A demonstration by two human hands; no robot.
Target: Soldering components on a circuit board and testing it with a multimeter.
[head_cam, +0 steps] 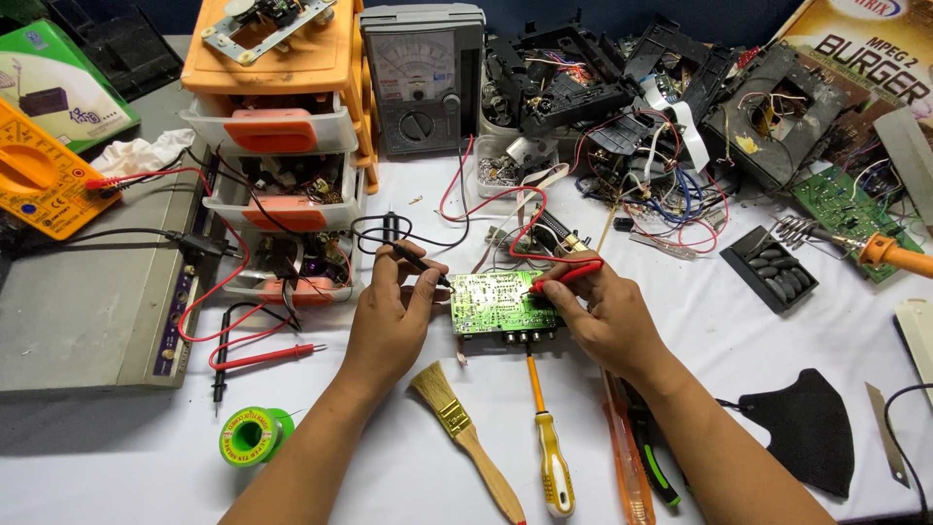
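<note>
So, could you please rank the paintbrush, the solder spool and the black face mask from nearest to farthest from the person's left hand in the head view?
From the left hand, which holds the black probe:
1. Paintbrush, just below the hand, toward the person.
2. Solder spool, green, lower left on the table.
3. Black face mask, far right, beyond the right forearm.
</note>
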